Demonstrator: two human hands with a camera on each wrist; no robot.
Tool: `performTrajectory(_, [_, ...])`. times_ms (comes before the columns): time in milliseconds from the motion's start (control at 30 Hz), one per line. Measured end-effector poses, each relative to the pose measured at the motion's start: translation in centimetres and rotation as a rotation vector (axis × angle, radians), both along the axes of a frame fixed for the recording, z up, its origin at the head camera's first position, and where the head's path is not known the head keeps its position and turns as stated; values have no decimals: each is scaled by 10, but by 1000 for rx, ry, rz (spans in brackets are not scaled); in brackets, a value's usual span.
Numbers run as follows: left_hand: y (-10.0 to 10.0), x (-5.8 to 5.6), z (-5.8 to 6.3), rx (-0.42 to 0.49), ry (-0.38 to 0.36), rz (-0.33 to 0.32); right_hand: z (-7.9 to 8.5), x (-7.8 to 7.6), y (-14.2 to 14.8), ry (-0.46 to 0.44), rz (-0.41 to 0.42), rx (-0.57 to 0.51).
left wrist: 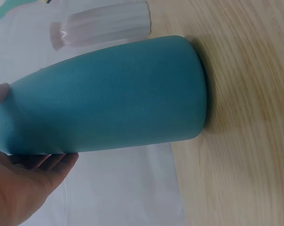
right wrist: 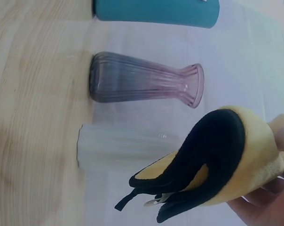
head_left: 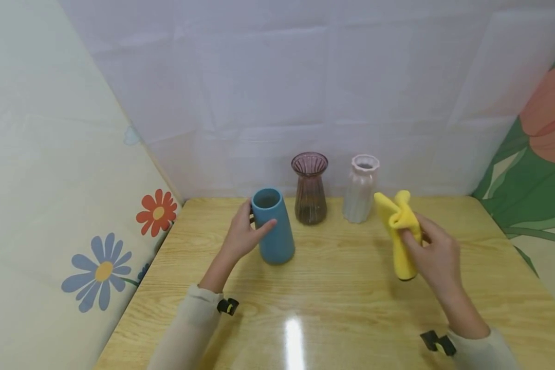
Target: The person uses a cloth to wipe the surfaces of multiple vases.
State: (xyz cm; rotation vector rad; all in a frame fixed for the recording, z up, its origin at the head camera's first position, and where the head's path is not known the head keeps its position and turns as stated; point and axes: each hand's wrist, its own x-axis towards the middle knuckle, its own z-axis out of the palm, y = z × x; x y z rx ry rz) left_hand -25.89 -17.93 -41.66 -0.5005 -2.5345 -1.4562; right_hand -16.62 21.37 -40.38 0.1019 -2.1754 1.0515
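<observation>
A tall matte blue vase (head_left: 277, 237) stands upright at the left of the wooden table. My left hand (head_left: 243, 234) grips its upper part, thumb across the front and fingers round the far side, some of them hidden. In the left wrist view the base of the blue vase (left wrist: 132, 96) is at the tabletop. Raised above the table's right side, my right hand (head_left: 437, 254) holds a bunched yellow cloth (head_left: 404, 239) between thumb and fingers. Black edging and a small dark loop show on the cloth (right wrist: 217, 146) in the right wrist view.
Behind the blue vase stands a ribbed purple glass vase (head_left: 311, 198). A pale pinkish-white vase (head_left: 359, 198) with a wavy rim is to its right, near the table's back edge. White sheeting (head_left: 259, 87) hangs behind the wooden table (head_left: 342, 308); flower-printed fabric (head_left: 41, 180) flanks it.
</observation>
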Motion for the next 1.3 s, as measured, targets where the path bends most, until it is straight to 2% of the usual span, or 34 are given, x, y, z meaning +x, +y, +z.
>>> performTrajectory(233, [6,5,-1,-3,16,-10,1,-1,-8,29,23,-27])
performTrajectory(567, [12,16,-1,-4,-7,-19,-1,-2,-17,82,64,-64])
performTrajectory(733, [14,20,-4,-7,9,-32,0,-3,-22,120,82,-72])
performTrajectory(1000, [21,30,-3,-11,26,-57,4,-2,-32,188,118,-114])
performTrajectory(1300, [30,40,-1,-28,38,-70,3,-3,-43,211,156,-134])
